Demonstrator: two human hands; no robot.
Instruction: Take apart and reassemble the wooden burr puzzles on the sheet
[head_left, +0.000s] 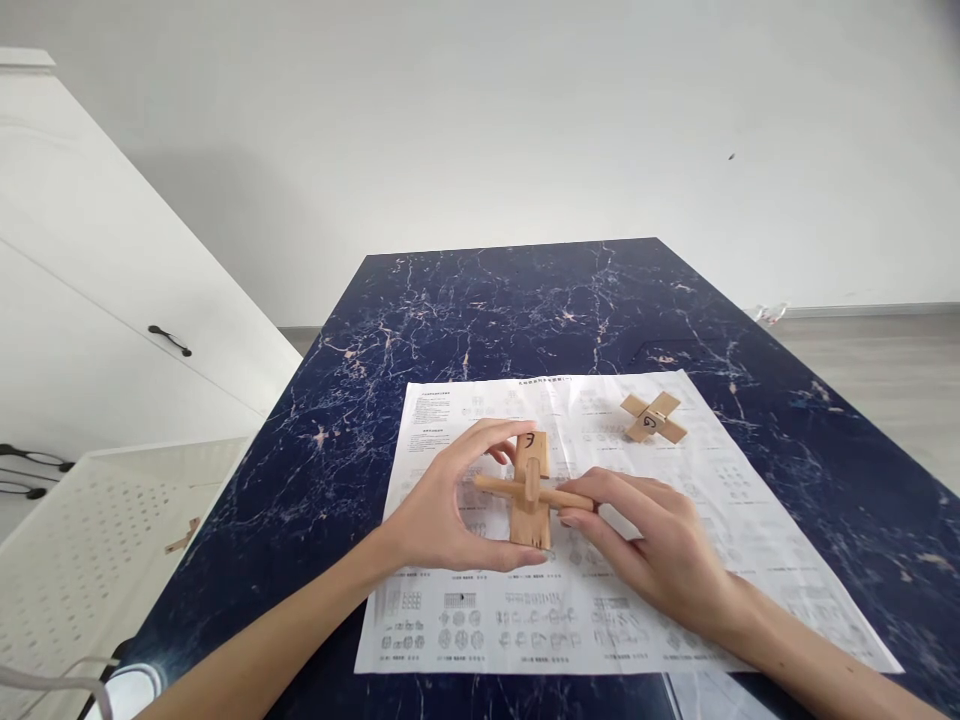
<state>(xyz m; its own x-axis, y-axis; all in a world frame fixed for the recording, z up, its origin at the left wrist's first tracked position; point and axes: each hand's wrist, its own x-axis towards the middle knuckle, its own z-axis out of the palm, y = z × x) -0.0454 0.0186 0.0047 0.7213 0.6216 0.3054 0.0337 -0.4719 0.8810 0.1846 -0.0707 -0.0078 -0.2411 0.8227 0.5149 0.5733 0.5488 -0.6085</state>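
Observation:
A wooden interlocking puzzle [531, 525], with a letter marked on its top end, is held above a printed sheet [720, 600]. My left hand [457, 500] spans it, thumb at the near end and fingers at the far end. A long wooden stick of the puzzle [566, 499] crosses its middle, under a short rounded piece. My right hand [649, 535] pinches the right end of that stick between thumb and fingers. On the sheet's upper right lies a second wooden piece, a cross-shaped one [652, 418] with a letter on it, which neither hand touches.
The sheet lies on a dark blue marble-patterned table [480, 310]. To the left stand a white cabinet [112, 300] and a perforated white chair or rack [97, 530] with a small wooden piece [182, 538] on it. A pale wall [480, 120] rises behind the table.

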